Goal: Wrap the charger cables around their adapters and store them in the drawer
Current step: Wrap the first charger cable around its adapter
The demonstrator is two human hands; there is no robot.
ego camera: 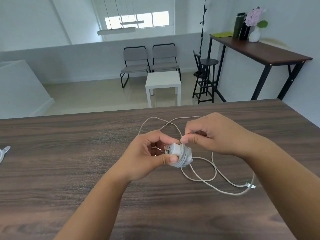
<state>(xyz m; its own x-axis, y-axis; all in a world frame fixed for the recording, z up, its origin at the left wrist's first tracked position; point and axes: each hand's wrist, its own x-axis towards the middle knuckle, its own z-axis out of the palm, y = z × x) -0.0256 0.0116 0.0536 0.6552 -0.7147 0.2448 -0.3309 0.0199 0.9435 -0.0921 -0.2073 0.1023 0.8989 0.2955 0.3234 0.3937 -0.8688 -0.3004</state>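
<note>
My left hand grips a white charger adapter just above the dark wooden table, prongs pointing left. Several turns of the white braided cable lie wound round the adapter. My right hand pinches the cable right above the adapter. The loose cable loops over the table behind and to the right of my hands, and its plug end lies at the right. No drawer is in view.
Part of another white cable or charger shows at the table's left edge. Beyond the table's far edge stand a white side table, two grey chairs, a black stool and a high desk.
</note>
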